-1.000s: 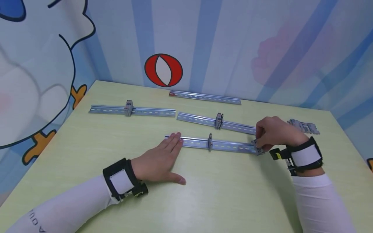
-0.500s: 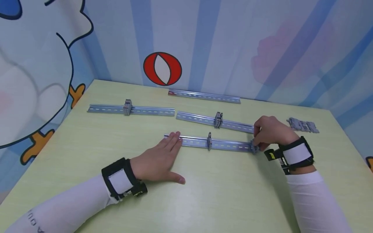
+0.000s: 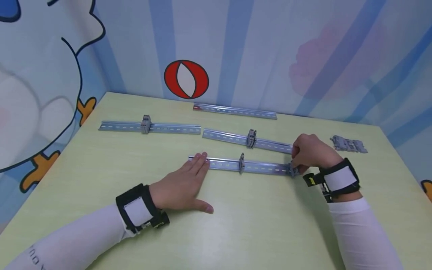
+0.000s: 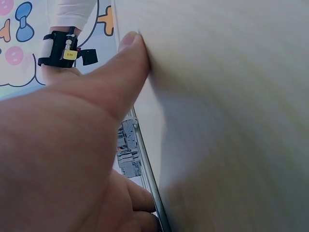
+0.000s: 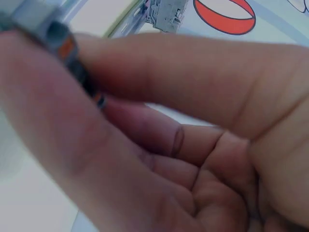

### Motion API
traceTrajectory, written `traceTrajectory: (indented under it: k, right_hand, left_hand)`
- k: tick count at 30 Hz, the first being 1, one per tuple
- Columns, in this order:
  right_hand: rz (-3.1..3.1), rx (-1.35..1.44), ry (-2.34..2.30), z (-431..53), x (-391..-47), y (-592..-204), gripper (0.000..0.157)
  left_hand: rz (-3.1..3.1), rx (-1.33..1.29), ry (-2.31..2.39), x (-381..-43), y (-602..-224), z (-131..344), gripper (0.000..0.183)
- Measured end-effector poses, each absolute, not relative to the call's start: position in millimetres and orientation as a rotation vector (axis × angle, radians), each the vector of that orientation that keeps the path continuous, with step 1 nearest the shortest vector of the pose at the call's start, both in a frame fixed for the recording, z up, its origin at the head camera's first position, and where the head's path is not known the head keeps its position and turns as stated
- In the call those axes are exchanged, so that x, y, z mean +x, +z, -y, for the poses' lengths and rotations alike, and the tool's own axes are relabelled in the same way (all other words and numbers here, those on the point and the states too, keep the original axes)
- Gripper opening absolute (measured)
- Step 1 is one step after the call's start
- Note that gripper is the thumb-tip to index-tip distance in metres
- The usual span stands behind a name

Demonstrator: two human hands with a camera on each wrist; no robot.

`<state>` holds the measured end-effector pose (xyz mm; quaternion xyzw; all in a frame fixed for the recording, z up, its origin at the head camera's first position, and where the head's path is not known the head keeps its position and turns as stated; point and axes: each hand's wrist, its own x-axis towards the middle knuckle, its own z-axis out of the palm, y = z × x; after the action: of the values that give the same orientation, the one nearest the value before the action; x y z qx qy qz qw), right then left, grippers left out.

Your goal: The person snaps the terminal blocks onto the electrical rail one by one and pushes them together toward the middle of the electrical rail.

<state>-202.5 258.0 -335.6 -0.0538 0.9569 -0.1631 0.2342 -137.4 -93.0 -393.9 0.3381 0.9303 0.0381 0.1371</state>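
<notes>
My left hand (image 3: 180,187) lies flat with its fingertips on the left end of the front slotted metal DIN rail (image 3: 222,165), thumb spread on the table. At that rail's right end, my right hand (image 3: 314,152) pinches a grey terminal block (image 3: 292,170) between thumb and fingers. Close up in the right wrist view, the pinched terminal block (image 5: 58,41) shows orange marks and a round hole; the fingers cover much of it. One thin terminal block (image 3: 242,164) stands upright near the middle of the same rail.
Behind, a left rail (image 3: 175,128) carries grey terminal blocks (image 3: 146,124), and a middle rail (image 3: 226,136) carries more terminal blocks (image 3: 251,138). A bare rail (image 3: 234,111) lies near the wall. Several loose terminal blocks (image 3: 349,144) lie flat at the right.
My right hand has shifted slightly left along the front rail with the pinched terminal block. The left hand stays in place on the rail. The head view has drifted a little.
</notes>
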Motion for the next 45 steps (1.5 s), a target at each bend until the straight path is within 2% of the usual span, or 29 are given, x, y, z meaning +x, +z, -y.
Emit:
traceTrajectory:
  k: [6, 9, 17, 24, 45]
  right_hand:
    - [-2.534, -0.223, -0.522, -275.5, -199.3, -331.7, 0.033]
    - [-2.489, -0.292, -0.587, -283.0, -200.3, -330.3, 0.039]
    - [-2.304, -0.191, -0.816, -304.4, -212.2, -344.3, 0.043]
    - [-2.162, -0.232, -0.968, -311.0, -216.8, -356.9, 0.046]
    - [-2.224, -0.299, -1.1, -238.8, -209.7, -362.9, 0.041]
  left_hand:
    - [-2.692, 0.974, 0.122, -135.5, -394.3, 94.3, 0.124]
    - [-2.699, 0.972, 0.117, -135.4, -394.9, 95.0, 0.124]
    - [-2.702, 0.974, 0.127, -136.8, -395.7, 93.9, 0.124]
    - [-2.707, 0.986, 0.106, -137.2, -395.6, 93.1, 0.124]
    - [-2.703, 0.971, 0.103, -137.0, -394.8, 93.4, 0.123]
